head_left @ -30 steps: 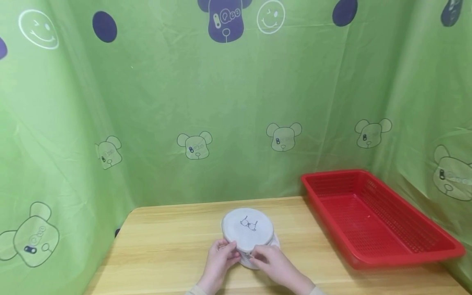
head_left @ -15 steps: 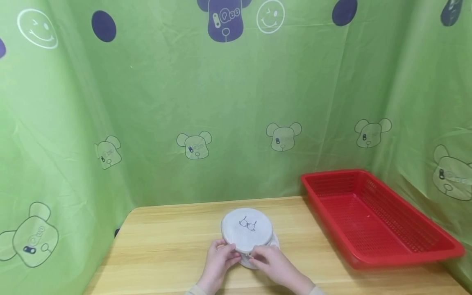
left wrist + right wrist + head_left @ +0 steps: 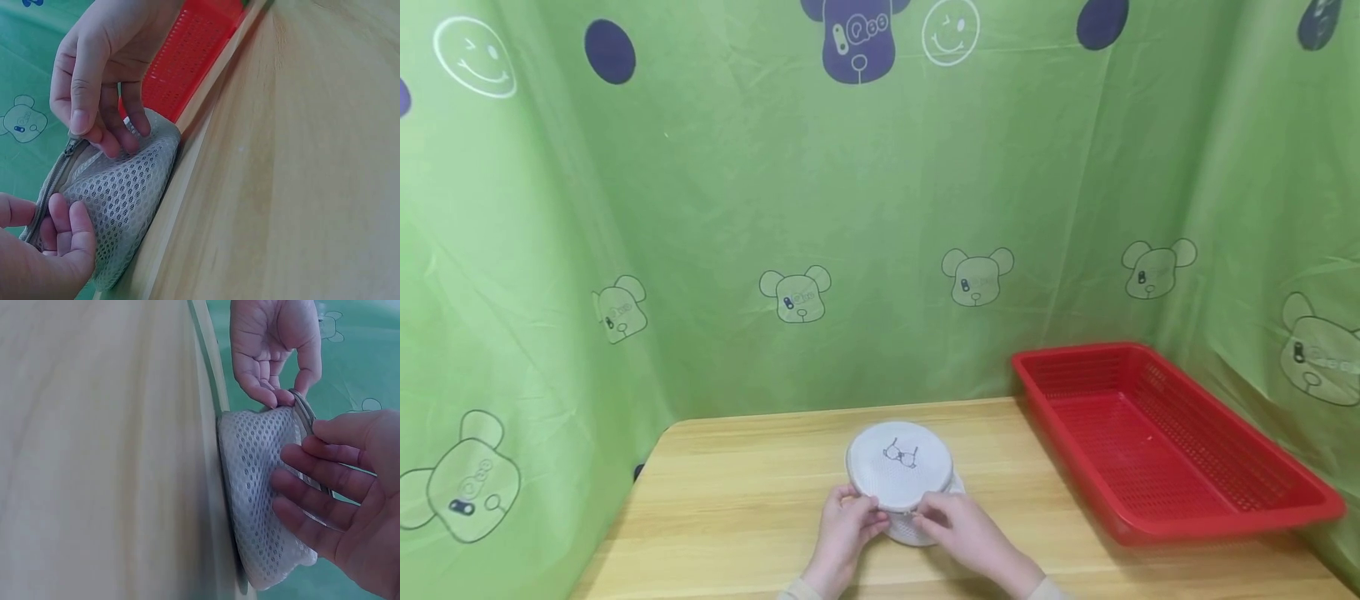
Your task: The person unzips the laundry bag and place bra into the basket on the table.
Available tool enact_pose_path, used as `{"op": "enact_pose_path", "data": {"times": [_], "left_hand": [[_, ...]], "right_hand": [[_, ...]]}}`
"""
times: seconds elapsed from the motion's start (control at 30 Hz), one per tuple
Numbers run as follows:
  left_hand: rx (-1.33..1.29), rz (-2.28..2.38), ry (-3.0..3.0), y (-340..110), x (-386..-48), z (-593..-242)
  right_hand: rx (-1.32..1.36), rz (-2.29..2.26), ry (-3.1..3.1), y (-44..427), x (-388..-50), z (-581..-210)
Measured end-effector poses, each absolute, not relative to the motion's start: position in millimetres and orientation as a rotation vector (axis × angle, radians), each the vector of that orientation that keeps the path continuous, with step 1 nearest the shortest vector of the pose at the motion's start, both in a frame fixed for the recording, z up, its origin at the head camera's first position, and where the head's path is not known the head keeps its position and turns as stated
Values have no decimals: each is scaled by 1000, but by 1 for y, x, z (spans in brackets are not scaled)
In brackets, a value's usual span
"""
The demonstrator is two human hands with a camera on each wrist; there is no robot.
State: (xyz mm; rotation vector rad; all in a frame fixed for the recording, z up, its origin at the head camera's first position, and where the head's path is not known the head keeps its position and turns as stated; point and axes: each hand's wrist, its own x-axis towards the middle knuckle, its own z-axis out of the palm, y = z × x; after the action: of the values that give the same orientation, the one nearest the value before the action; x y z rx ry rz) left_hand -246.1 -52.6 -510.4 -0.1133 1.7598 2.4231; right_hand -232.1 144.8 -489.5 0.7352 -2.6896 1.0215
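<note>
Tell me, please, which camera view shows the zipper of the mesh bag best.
The left wrist view: there the zipper is close, its slider and teeth visible along the edge of the mesh bag. The right wrist view shows its band, partly behind the right fingers, without clear teeth; in the head view it is tiny.

The bag [image 3: 128, 197] is matt, open-holed mesh cloth; its zip slider [image 3: 70, 149] looks like metal. The tabletop [image 3: 737, 483] has a smooth, satiny wood-grain surface. The basket [image 3: 1225, 525] is smooth, lightly glossy plastic, and the curtain [image 3: 880, 183] looks like creased, faintly shiny sheeting.
</note>
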Motion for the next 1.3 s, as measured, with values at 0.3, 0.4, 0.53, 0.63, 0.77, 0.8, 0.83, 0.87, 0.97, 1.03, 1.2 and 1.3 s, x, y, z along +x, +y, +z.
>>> {"op": "enact_pose_path", "data": {"times": [0.3, 0.4, 0.53, 0.63, 0.77, 0.8, 0.83, 0.87, 0.97, 1.03, 1.2, 1.3], "left_hand": [[-111, 2438, 1756, -52, -245, -508], [-109, 2437, 1759, -53, -245, -509], [-109, 2436, 1764, -53, -246, -510], [-107, 2443, 1762, -53, -247, -511], [-116, 2446, 1760, -53, -246, -509], [-120, 2446, 1759, -53, -245, -508], [-123, 2446, 1759, -53, -245, -508], [-126, 2446, 1759, -53, -244, -507], [-127, 2451, 1757, -53, -244, -507], [-129, 2451, 1756, -53, -244, -507], [-135, 2452, 1752, -54, -246, -508], [-132, 2456, 1752, -54, -246, -509]], "right_hand": [[713, 1028, -2709, 153, -236, -486], [699, 1031, -2717, 155, -237, -484], [688, 1033, -2722, 158, -237, -482], [690, 1036, -2720, 160, -238, -480], [699, 1055, -2717, 163, -239, -480], [701, 1057, -2714, 164, -240, -480], [701, 1062, -2711, 164, -240, -480], [702, 1068, -2706, 165, -240, -480], [702, 1085, -2695, 167, -241, -480], [705, 1098, -2694, 169, -241, -479], [705, 1097, -2697, 173, -243, -478], [702, 1102, -2688, 176, -245, -477]]}}
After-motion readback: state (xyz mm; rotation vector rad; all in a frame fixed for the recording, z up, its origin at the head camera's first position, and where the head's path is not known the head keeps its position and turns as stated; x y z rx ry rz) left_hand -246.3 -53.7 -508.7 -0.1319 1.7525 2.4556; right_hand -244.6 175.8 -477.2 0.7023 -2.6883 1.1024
